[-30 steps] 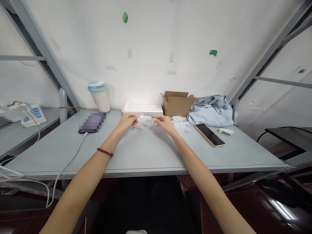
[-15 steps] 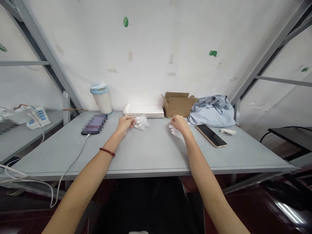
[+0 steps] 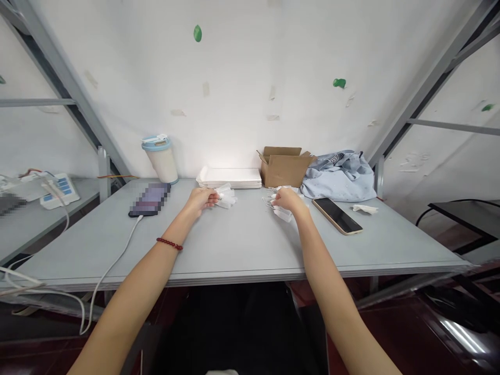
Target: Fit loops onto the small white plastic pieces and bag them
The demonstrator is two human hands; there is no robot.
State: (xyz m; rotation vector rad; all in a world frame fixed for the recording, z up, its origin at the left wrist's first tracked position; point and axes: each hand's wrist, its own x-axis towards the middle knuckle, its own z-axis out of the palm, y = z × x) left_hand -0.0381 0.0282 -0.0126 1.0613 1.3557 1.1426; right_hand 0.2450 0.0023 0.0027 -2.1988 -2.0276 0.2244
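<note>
1. On the grey desk (image 3: 242, 245), toward its back, the left hand (image 3: 202, 200) pinches a bunch of whitish plastic pieces (image 3: 227, 197), which fans out on the side facing the right hand (image 3: 287, 200).
2. Right hand: lowered over a loose pile of similar pieces (image 3: 283, 214), which lies beneath and around it. Whether it pinches one cannot be told.
3. Bunch: just before a white stack (image 3: 230, 178). Pile: before an open cardboard box (image 3: 286, 171).
4. Hands: well apart.
</note>
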